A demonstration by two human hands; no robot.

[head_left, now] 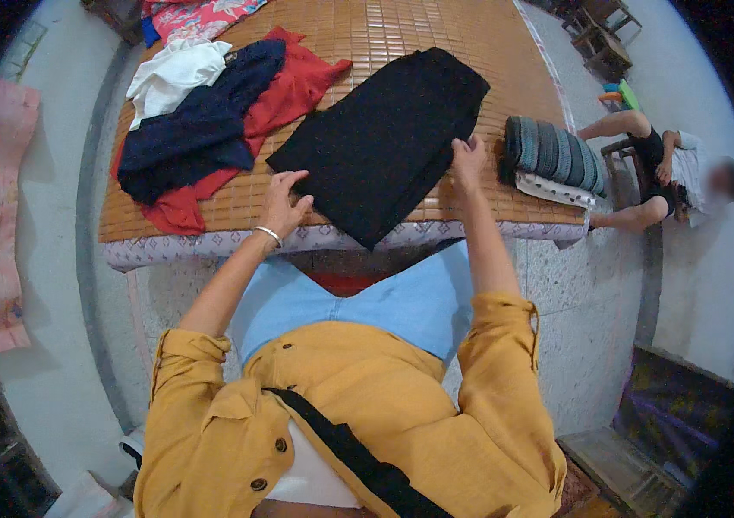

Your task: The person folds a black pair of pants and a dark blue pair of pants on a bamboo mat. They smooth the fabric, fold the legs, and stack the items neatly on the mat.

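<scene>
A pair of black shorts or trousers [384, 142], folded over, lies at a slant on the bamboo mat, one corner hanging over the near edge. I cannot tell its exact cut. My left hand [285, 207], a silver bangle on its wrist, is beside the lower left corner, thumb and fingers apart, fingertips by the cloth. On the opposite side my right hand [469, 162] pinches the garment's right edge. To the left lies a loose heap: a white garment [179, 79], a navy garment [198, 125] and a red garment [293, 91].
The bamboo mat [518, 60] tops a bed with a patterned cloth edge [155, 250]. Folded striped textiles [557, 154] sit at its right. A red floral cloth [211, 15] lies far left. A person [695, 173] sits right of the bed. Wooden stools [600, 39] stand beyond.
</scene>
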